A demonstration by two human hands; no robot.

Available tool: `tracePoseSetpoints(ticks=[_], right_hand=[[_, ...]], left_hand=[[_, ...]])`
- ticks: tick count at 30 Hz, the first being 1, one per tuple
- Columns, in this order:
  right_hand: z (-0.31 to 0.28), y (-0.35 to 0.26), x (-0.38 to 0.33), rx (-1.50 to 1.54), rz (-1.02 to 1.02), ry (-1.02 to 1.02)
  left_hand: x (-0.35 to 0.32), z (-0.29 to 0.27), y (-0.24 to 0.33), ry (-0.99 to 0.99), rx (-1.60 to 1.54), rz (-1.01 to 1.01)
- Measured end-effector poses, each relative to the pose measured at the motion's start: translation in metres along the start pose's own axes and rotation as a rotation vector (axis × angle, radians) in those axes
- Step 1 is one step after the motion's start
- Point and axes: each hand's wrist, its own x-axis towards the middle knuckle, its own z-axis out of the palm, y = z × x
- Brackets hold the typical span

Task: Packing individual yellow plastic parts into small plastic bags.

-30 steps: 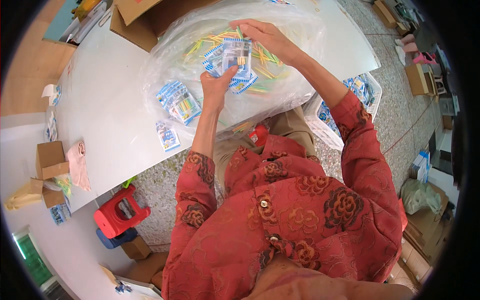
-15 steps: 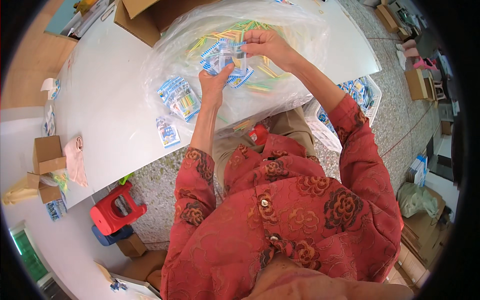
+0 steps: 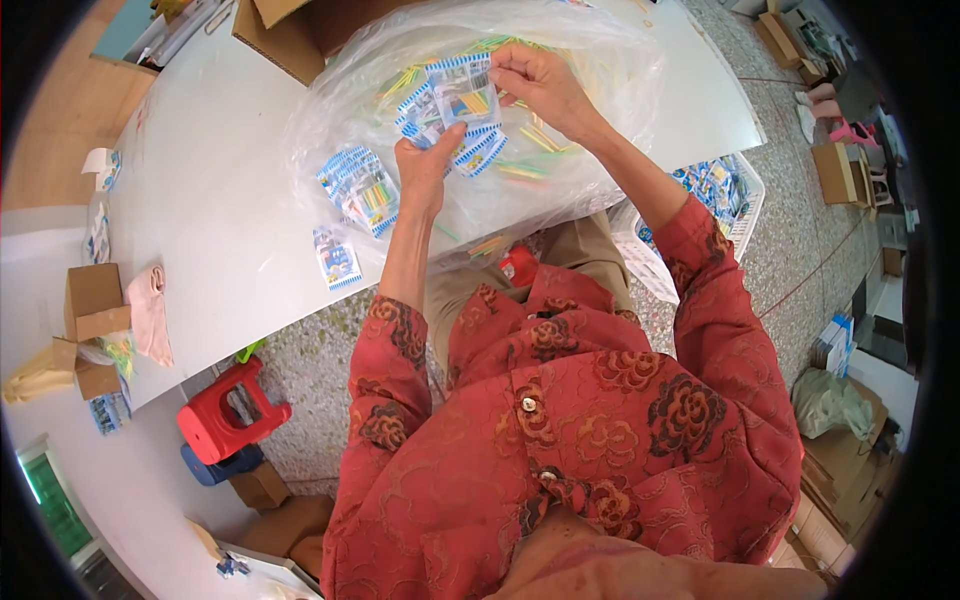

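Holding a fan of clear packets with blue-striped borders, the left hand keeps its thumb pressed over the near edge of the front packet, grasping it together with the fanned packets behind it. A few yellow-orange sticks show through the film of that front packet, which sits above a big translucent plastic bag spread across the table. The right hand has its fingers bent against the right edge of the same packet; whether they pinch it or only touch it, I cannot tell. The bag is loaded with thin loose sticks in yellow, green and orange, gathered mostly toward its far side and to the right of the packets, with a few near the table's near edge. Left of the left hand, a fanned pile of packets lies at the bag's left margin, green and yellow sticks visible inside the top one. Nearer still, a single packet lies flat by the table's near edge. A white plastic basket stands just off the table to the right, heaped with blue-and-white packets. At the far left of the bag is a cardboard box with its flap open; its contents are out of sight.
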Motion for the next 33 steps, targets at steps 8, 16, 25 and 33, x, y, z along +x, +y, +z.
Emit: tracePoseSetpoints(ticks=[8, 16, 25, 33], right_hand=[[-0.022, 0.008, 0.009, -0.051, -0.032, 0.132], [-0.023, 0.024, 0.003, -0.119, 0.056, 0.12], [-0.021, 0.015, -0.001, 0.07, 0.092, 0.005], [-0.01, 0.017, -0.007, 0.23, 0.157, -0.103]], left_hand=[[0.006, -0.012, -0.002, 0.159, -0.081, 0.007], [0.015, -0.026, 0.01, 0.351, 0.898, 0.341], [0.03, -0.056, 0.019, 0.313, 0.52, 0.208], [-0.009, -0.027, 0.025, -0.104, -0.028, -0.027]])
